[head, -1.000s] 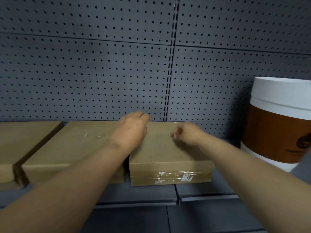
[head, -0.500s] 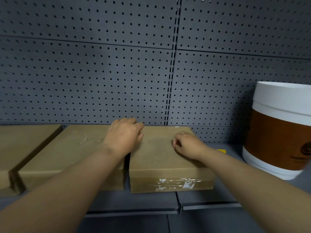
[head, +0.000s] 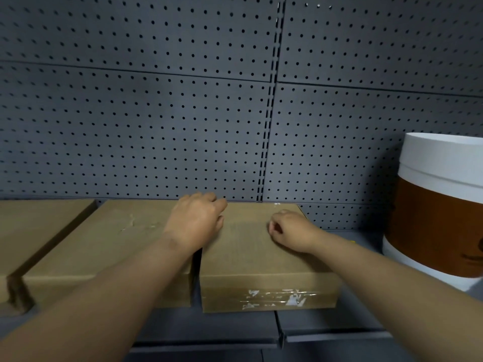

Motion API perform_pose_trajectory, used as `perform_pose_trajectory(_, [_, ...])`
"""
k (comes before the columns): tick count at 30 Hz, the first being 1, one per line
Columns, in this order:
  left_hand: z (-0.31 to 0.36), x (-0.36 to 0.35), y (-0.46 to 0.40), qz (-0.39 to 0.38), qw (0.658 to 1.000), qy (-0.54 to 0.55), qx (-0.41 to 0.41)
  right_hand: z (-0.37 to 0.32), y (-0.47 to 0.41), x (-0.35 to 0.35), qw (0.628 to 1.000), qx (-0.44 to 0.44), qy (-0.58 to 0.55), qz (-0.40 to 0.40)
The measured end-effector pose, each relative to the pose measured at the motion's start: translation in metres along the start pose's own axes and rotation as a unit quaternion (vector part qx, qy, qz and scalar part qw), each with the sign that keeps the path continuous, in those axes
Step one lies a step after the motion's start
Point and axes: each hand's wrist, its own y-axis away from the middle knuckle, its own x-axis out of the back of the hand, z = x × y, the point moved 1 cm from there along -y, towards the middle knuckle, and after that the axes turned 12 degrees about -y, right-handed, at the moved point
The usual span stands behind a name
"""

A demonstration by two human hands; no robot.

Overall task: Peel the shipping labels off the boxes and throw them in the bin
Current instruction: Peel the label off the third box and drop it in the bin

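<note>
Three flat brown cardboard boxes lie side by side on a grey shelf. My left hand rests on the back left corner of the right box, over the gap to the middle box. My right hand sits on the right box's top with its fingers curled and the tips against the cardboard; I see nothing held in it. Torn white label remnants under clear tape show on this box's front face. A tiny white scrap lies at its far edge.
A large white tub with a brown band stands on the shelf to the right of the boxes. The third box lies at far left. A grey pegboard wall rises directly behind. The shelf's front lip runs below.
My right hand has drawn back from the box's far edge toward the middle of its top. The left hand has barely shifted on the corner.
</note>
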Motion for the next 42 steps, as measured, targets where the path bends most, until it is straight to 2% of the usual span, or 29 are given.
perform_pose_trajectory(3, [0.003,-0.003,-0.002,0.013,1.000,-0.004,-0.003,-0.006,-0.019,-0.013,0.997,-0.046,0.010,0.057])
perform_pose_trajectory(5, [0.005,-0.007,-0.005,0.002,1.000,-0.014,-0.005,-0.021,-0.028,-0.028,0.996,-0.037,-0.002,0.085])
perform_pose_trajectory(9, [0.003,-0.014,-0.008,0.005,0.999,-0.028,-0.017,-0.045,-0.015,-0.031,0.996,0.070,-0.030,0.043])
perform_pose_trajectory(11, [0.001,-0.016,-0.009,0.004,0.999,-0.034,-0.016,-0.038,-0.006,-0.021,0.996,0.080,-0.036,0.010])
perform_pose_trajectory(13, [-0.001,-0.017,-0.008,0.008,1.000,-0.023,-0.018,-0.021,-0.006,-0.011,0.998,0.054,-0.028,0.004])
perform_pose_trajectory(17, [-0.004,-0.018,-0.008,0.017,0.999,-0.024,-0.022,0.000,-0.028,-0.011,0.996,-0.056,-0.018,0.062])
perform_pose_trajectory(19, [-0.004,-0.018,-0.009,0.013,0.999,-0.020,-0.024,-0.007,-0.039,-0.021,0.994,-0.071,-0.019,0.078])
perform_pose_trajectory(21, [-0.004,-0.019,-0.010,0.011,1.000,-0.014,-0.022,-0.023,-0.042,-0.032,0.996,-0.029,-0.031,0.079])
perform_pose_trajectory(24, [-0.003,-0.018,-0.011,0.005,1.000,-0.014,-0.018,-0.041,-0.028,-0.033,0.997,0.049,-0.049,0.037])
perform_pose_trajectory(26, [-0.003,-0.018,-0.009,0.003,1.000,-0.007,-0.017,-0.034,-0.014,-0.023,0.997,0.069,-0.044,0.009])
perform_pose_trajectory(29, [-0.006,-0.017,-0.005,0.007,1.000,0.002,-0.019,-0.004,-0.009,-0.006,1.000,0.014,-0.023,-0.005])
perform_pose_trajectory(32, [-0.008,-0.019,-0.002,0.027,0.999,0.008,-0.020,0.011,-0.025,-0.001,0.998,-0.054,-0.003,0.036])
perform_pose_trajectory(34, [-0.008,-0.022,-0.002,0.029,0.999,0.003,-0.017,-0.001,-0.036,-0.009,0.996,-0.067,-0.004,0.051])
perform_pose_trajectory(40, [-0.006,-0.027,0.001,0.031,0.999,-0.023,-0.028,-0.049,-0.037,-0.033,0.997,0.059,-0.053,0.004])
perform_pose_trajectory(42, [-0.006,-0.027,0.002,0.036,0.999,-0.023,-0.031,-0.041,-0.030,-0.024,0.997,0.060,-0.049,-0.017])
